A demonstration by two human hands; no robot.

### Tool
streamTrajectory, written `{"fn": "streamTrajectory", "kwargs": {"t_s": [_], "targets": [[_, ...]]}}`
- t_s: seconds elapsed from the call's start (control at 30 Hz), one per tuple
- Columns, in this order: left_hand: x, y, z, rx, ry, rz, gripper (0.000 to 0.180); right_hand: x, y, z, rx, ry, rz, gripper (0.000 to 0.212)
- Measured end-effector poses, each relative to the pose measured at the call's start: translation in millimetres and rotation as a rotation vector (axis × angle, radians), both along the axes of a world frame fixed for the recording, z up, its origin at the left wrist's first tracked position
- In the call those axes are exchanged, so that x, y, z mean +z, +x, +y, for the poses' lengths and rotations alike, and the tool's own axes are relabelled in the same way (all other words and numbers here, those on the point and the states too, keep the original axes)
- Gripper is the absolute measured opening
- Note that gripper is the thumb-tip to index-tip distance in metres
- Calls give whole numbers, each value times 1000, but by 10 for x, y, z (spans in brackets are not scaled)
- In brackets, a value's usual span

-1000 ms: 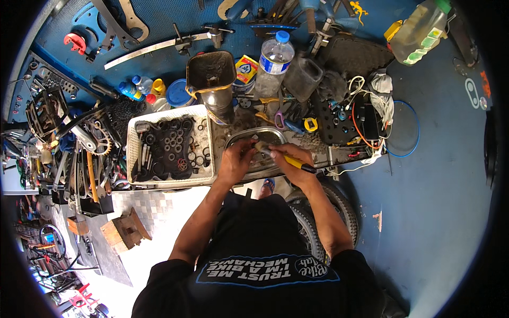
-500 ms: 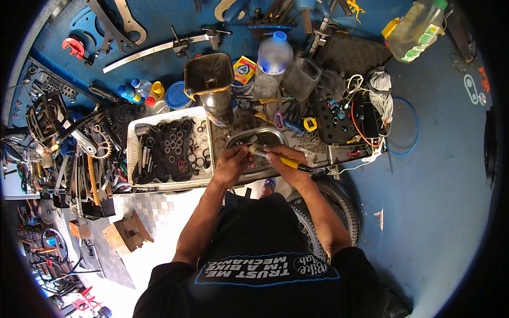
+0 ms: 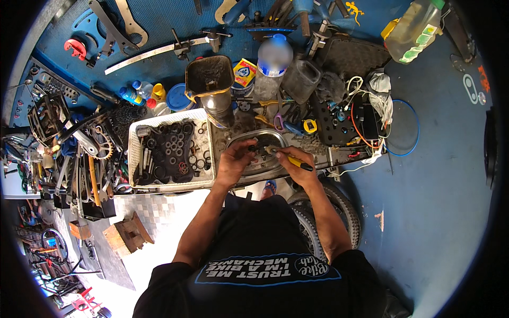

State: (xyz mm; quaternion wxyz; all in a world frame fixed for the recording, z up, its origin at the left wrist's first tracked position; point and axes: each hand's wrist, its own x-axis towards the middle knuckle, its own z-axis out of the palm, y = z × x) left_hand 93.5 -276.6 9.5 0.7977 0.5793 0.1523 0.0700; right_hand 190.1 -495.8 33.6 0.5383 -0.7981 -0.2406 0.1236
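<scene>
The left hand (image 3: 234,163) pinches a small dark part (image 3: 252,149) between thumb and fingertips; just to its right, the right hand (image 3: 297,173) curls closed around a yellow-handled brush (image 3: 300,164), which points toward that part; beneath both hands lies a metal basin (image 3: 265,167); left of the left hand sits a white basket (image 3: 133,159); beyond the right hand rests a yellow tape measure (image 3: 310,125).
</scene>
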Motion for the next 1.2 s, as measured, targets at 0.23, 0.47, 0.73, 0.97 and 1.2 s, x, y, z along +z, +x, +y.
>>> {"fn": "streamTrajectory", "kwargs": {"t_s": [0.23, 0.47, 0.73, 0.97, 1.2], "targets": [[29, 12, -47, 66, 640, 49, 38, 254, -83, 136, -6, 130, 173, 19], [171, -4, -56, 41, 797, 108, 29, 214, -6, 177, 46, -3, 0, 19], [216, -47, 3, 10, 807, 107, 33, 307, 3, 173, 132, 31, -237, 17], [203, 10, 26, -32, 836, 51, 29, 443, -14, 287, 347, -6, -511, 20], [-7, 19, 57, -44, 1098, -161, 28, 175, 149, 439, -29, -23, 722, 38]]}}
